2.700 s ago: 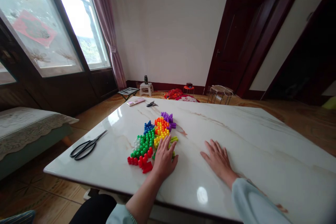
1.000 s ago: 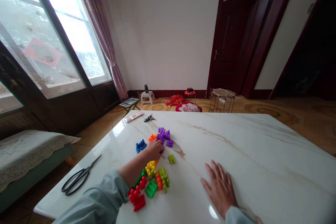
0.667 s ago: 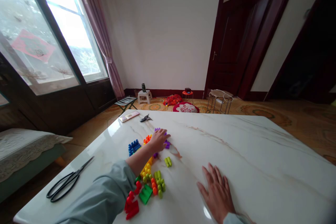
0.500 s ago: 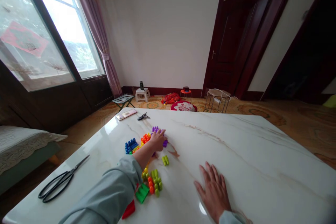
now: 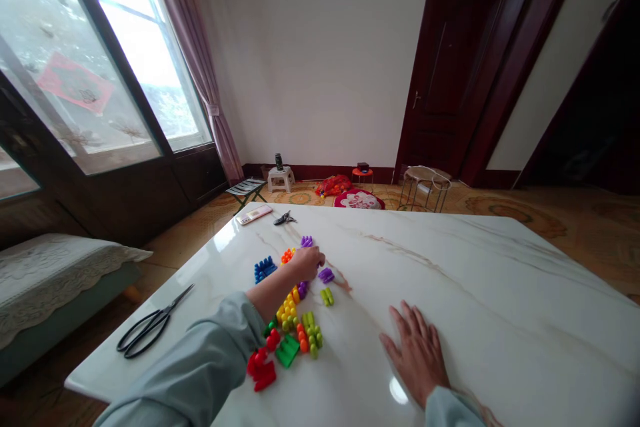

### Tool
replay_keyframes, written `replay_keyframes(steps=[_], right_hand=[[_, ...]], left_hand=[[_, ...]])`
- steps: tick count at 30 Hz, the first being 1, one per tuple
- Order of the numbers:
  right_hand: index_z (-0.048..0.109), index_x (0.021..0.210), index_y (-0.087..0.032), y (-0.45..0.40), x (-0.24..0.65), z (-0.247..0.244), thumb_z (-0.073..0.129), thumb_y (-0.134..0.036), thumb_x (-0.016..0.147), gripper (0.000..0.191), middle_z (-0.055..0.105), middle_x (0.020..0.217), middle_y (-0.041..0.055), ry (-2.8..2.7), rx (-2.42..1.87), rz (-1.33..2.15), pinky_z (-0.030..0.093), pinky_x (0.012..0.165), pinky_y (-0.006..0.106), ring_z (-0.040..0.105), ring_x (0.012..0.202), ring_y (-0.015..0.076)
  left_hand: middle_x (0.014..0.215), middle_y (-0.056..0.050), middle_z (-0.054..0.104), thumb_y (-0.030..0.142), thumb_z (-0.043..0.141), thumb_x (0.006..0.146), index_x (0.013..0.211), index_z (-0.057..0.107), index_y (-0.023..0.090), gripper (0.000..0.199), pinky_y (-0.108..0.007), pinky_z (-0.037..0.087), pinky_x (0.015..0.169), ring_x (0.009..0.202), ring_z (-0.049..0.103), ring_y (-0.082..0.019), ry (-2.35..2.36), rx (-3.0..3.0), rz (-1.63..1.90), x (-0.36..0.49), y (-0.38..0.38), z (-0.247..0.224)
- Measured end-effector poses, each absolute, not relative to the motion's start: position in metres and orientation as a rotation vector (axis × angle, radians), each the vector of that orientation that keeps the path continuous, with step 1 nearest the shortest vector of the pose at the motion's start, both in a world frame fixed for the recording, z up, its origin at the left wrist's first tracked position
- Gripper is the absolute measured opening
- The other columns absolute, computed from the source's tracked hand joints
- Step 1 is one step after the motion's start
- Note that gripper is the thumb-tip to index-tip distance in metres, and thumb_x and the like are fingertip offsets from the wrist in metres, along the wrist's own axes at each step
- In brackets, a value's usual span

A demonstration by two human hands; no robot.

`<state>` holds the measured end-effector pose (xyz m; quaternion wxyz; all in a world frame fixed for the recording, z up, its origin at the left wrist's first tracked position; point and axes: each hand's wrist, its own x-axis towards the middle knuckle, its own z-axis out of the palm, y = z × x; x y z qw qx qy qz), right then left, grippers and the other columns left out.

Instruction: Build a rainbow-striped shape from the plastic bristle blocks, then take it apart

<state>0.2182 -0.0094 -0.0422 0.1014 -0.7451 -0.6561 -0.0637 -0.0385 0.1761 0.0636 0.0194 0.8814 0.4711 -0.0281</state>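
Observation:
My left hand (image 5: 307, 263) reaches over a spread of colourful knobbed plastic blocks, its fingers curled and closed. What they hold, if anything, is hidden. Beside its fingertips lies a purple block (image 5: 327, 275), and just beyond the hand sits another purple block (image 5: 307, 241). Blue blocks (image 5: 265, 269) lie to its left. Nearer to me are yellow blocks (image 5: 287, 310), a green block (image 5: 287, 351), red blocks (image 5: 261, 371) and lime blocks (image 5: 313, 333). One lime piece (image 5: 327, 297) is apart on the right. My right hand (image 5: 417, 352) rests flat on the tabletop, fingers spread, holding nothing.
Black-handled scissors (image 5: 153, 325) lie on the left of the white marble-look table (image 5: 480, 280). A phone (image 5: 254, 215) and a bunch of keys (image 5: 285, 218) are at the far left edge. Stools (image 5: 425, 180) stand on the floor beyond, and a cloth-covered seat (image 5: 65, 267) is at left.
My left hand's fingers have drawn in from a looser, spread pose over the purple blocks, which now show more around it. My right hand stays flat. The view has shifted slightly left.

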Motion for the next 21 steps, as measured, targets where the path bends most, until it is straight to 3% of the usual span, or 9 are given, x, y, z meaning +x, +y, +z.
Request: replay_keyframes(steps=[5, 10, 16, 21], right_hand=[[0.047, 0.137, -0.024, -0.009, 0.219, -0.041, 0.038, -0.049, 0.087, 0.056, 0.036, 0.149, 0.0060, -1.949, -2.211, -0.196, 0.021, 0.109, 0.053, 0.025, 0.138, 0.0286], [0.046, 0.137, -0.025, -0.007, 0.219, -0.046, 0.040, -0.050, 0.087, 0.056, 0.036, 0.149, 0.0068, -1.932, -2.194, -0.187, 0.022, 0.108, 0.053, 0.025, 0.137, 0.0290], [0.047, 0.136, -0.023, -0.003, 0.224, -0.048, 0.041, -0.048, 0.087, 0.054, 0.036, 0.148, 0.0079, -1.913, -2.146, -0.164, 0.022, 0.108, 0.054, 0.025, 0.137, 0.0300], [0.045, 0.136, -0.019, -0.012, 0.205, -0.053, 0.048, -0.053, 0.082, 0.064, 0.034, 0.149, 0.0125, -1.801, -2.188, -0.067, 0.020, 0.108, 0.058, 0.024, 0.138, 0.0347]], left_hand=[[0.117, -0.010, 0.059, 0.015, 0.060, 0.069, 0.123, 0.059, 0.027, 0.055, -0.036, 0.052, 0.075, 0.093, 0.063, -0.027, 1.502, 2.699, -0.026, -0.053, 0.156, 0.087], [0.122, -0.011, 0.057, 0.025, 0.059, 0.078, 0.119, 0.061, 0.023, 0.041, -0.038, 0.046, 0.095, 0.111, 0.057, -0.027, 1.487, 2.615, 0.425, -0.092, 0.111, 0.085], [0.132, -0.011, 0.050, 0.039, 0.049, 0.089, 0.127, 0.050, 0.022, 0.042, -0.044, 0.042, 0.102, 0.122, 0.049, -0.025, 1.827, 2.173, 1.241, -0.148, 0.006, 0.028], [0.139, -0.015, 0.044, 0.049, 0.058, 0.079, 0.138, 0.038, 0.018, 0.069, -0.052, 0.037, 0.106, 0.131, 0.040, -0.032, 2.034, 1.869, 1.275, -0.173, -0.051, -0.031]])
